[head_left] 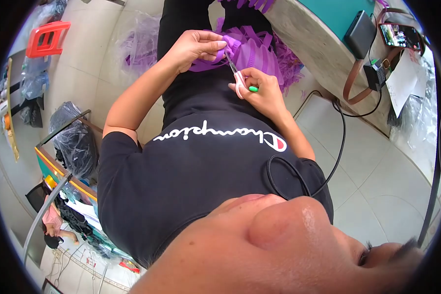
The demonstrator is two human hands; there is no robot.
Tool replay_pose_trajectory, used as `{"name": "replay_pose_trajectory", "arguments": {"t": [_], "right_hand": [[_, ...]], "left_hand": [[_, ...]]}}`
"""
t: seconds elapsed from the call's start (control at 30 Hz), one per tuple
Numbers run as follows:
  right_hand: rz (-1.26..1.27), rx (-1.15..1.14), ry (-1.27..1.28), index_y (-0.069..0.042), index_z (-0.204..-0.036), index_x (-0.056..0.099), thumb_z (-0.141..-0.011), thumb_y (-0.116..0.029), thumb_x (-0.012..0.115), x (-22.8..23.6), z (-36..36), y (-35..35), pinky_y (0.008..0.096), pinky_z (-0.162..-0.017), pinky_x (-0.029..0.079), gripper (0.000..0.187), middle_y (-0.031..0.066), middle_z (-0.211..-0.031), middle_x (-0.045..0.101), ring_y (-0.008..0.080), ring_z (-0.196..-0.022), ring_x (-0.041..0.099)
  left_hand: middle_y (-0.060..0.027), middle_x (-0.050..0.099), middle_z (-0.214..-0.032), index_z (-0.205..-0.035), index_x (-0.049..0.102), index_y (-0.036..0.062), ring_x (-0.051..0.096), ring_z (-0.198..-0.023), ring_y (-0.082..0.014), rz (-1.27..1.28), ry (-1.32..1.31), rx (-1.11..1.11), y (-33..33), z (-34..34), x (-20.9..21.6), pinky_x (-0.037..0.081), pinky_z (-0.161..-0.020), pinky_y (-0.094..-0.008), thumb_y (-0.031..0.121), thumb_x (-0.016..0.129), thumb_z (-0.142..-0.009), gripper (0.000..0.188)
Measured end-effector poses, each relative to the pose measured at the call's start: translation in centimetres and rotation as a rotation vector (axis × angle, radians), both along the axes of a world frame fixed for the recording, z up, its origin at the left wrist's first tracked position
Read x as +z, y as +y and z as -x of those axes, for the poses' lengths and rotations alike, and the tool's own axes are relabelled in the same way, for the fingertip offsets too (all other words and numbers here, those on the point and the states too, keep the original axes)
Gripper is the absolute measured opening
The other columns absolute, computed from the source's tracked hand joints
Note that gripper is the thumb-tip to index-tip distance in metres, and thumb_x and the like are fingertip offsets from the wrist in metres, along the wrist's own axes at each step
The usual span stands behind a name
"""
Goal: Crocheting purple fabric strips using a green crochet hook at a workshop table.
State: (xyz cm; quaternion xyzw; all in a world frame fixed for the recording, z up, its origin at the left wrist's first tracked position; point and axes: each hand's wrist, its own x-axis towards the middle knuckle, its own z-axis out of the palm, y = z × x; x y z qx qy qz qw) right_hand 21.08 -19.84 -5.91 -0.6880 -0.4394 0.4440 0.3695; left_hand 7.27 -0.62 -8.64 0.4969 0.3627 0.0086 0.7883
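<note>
My left hand pinches a folded bit of purple strap between thumb and fingers, above my lap. My right hand is closed round the pink-and-white handles of small scissors. Their blades point up toward the strap by my left fingertips; whether they touch it I cannot tell. A small green piece shows beside the handles, against my right fingers. Over my black-trousered legs lies a heap of purple straps, some of it sheer.
On the right, a table bears a black power bank, a phone and a brown strap. A black cable loops to my chest. Far left are a red stool, bagged goods and another person.
</note>
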Motion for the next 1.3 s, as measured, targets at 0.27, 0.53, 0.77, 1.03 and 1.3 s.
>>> {"name": "replay_pose_trajectory", "arguments": {"t": [0.27,0.53,0.77,1.03,1.3], "right_hand": [[-0.008,-0.060,-0.026,0.003,-0.092,0.064,-0.079,-0.009,0.070,-0.3,0.7,0.2,0.0220,-0.061,0.047,0.018,0.0032,-0.060,0.065,0.0061,-0.059,0.061],[0.056,-0.130,0.024,0.001,-0.091,0.066,-0.078,-0.014,0.073,0.3,1.3,0.5,0.0220,-0.056,0.046,0.021,0.0035,-0.058,0.064,0.0052,-0.055,0.058],[0.063,-0.149,0.014,0.002,-0.089,0.066,-0.079,-0.015,0.073,0.5,1.5,0.6,0.0223,-0.054,0.045,0.021,0.0037,-0.058,0.064,0.0056,-0.054,0.058],[0.021,-0.152,-0.045,0.001,-0.087,0.066,-0.078,-0.014,0.073,0.0,1.5,0.6,0.0224,-0.053,0.044,0.019,0.0042,-0.057,0.064,0.0064,-0.052,0.058],[0.007,-0.128,-0.095,0.001,-0.087,0.065,-0.078,-0.013,0.072,0.3,1.5,0.6,0.0239,-0.055,0.046,0.018,0.0061,-0.059,0.065,0.0077,-0.053,0.059]], "left_hand": [[-0.0033,0.067,-0.090,-0.104,0.066,0.0004,0.064,-0.078,-0.0098,0.093,-0.018,0.180,-1.3,0.2,-0.4,0.056,-0.073,-0.0249,0.019,0.069,-0.087,0.025],[-0.0028,0.066,-0.091,-0.105,0.065,0.0015,0.064,-0.080,-0.0096,0.109,-0.048,0.248,-1.8,0.1,-1.1,0.057,-0.073,-0.0251,0.016,0.068,-0.087,0.023],[-0.0030,0.067,-0.091,-0.106,0.065,0.0021,0.065,-0.081,-0.0097,0.095,-0.065,0.269,-2.0,0.1,-1.3,0.057,-0.072,-0.0242,0.016,0.068,-0.087,0.023],[-0.0035,0.067,-0.092,-0.106,0.064,0.0020,0.065,-0.081,-0.0099,0.083,-0.053,0.264,-2.1,0.0,-1.2,0.057,-0.072,-0.0248,0.016,0.068,-0.087,0.024],[-0.0028,0.067,-0.092,-0.106,0.064,0.0023,0.065,-0.082,-0.0100,0.092,-0.066,0.267,-1.9,0.0,-1.7,0.057,-0.073,-0.0258,0.017,0.068,-0.087,0.024]]}}
